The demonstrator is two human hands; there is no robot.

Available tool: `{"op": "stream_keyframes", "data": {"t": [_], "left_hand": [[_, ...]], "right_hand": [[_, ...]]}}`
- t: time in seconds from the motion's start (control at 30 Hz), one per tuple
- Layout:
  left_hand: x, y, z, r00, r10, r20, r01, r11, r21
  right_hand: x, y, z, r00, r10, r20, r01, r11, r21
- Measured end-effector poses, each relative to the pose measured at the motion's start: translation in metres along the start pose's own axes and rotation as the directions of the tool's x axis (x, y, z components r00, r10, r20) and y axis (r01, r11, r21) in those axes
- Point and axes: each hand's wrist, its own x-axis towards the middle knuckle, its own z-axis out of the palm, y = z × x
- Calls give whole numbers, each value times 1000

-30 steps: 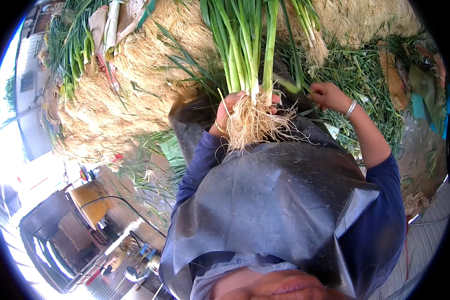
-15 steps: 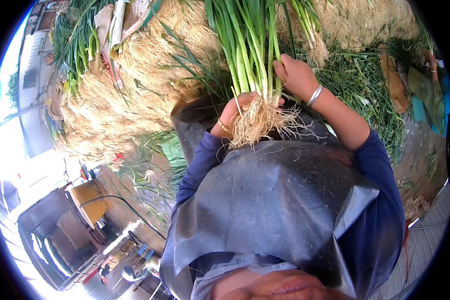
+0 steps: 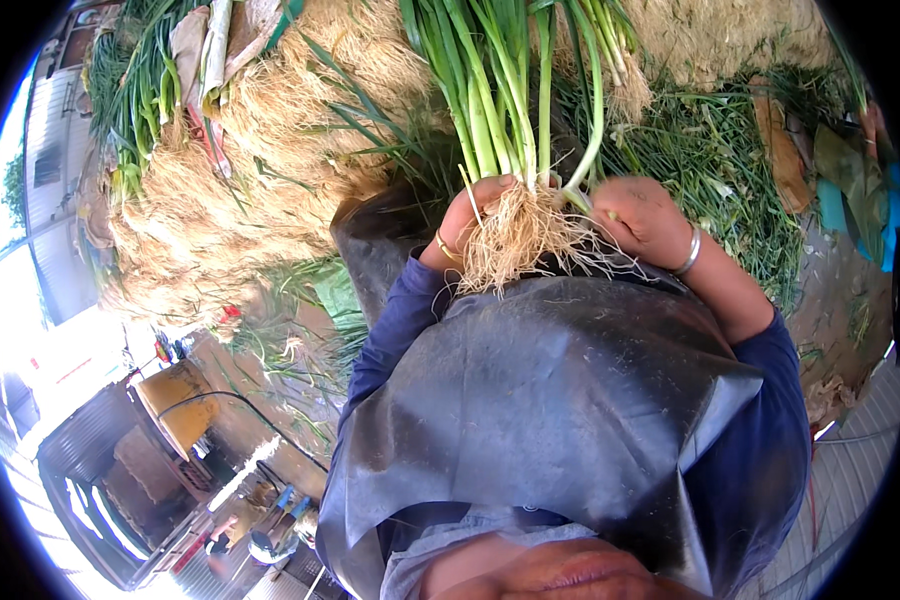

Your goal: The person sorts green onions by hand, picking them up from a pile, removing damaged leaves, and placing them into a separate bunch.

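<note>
My left hand (image 3: 470, 215) is wrapped round the lower stems of a bunch of green onions (image 3: 485, 110). Their green tops point away from me, and the pale stringy roots (image 3: 520, 240) hang toward my apron. To the right of the roots my right hand (image 3: 645, 220) is closed, slightly blurred. Its fingers meet the low end of one bent stalk (image 3: 596, 120), which bows out from the bunch to the right. The fingertips of both hands are partly hidden. A dark plastic apron (image 3: 540, 380) covers my lap.
Big heaps of rooted green onions (image 3: 240, 220) lie ahead and to the left, roots facing me. Loose green leaves (image 3: 710, 160) cover the ground at right. At lower left stands a vehicle (image 3: 120, 460) near a yellow box-like object (image 3: 178, 405). A person's hand (image 3: 872, 125) shows far right.
My right hand has moved down and right, from beside the stems to beside the roots. One stalk now bows out from the bunch. My left hand keeps its hold.
</note>
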Motion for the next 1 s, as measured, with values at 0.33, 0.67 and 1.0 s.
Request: {"op": "stream_keyframes", "data": {"t": [0.33, 0.67, 1.0], "left_hand": [[-6, 4, -29, 984, 101, -148, -110, 992, -55], [-11, 6, -16, 986, 135, 102, -126, 988, -87], [-33, 29, 17, 684, 285, 671, -205, 958, -198]], "right_hand": [[10, -5, 28, 780, 539, 319, -601, 501, 624], [-8, 50, 18, 915, 262, 305, -263, 964, -40], [-178, 140, -8, 338, 875, 345, -506, 479, -717]]}}
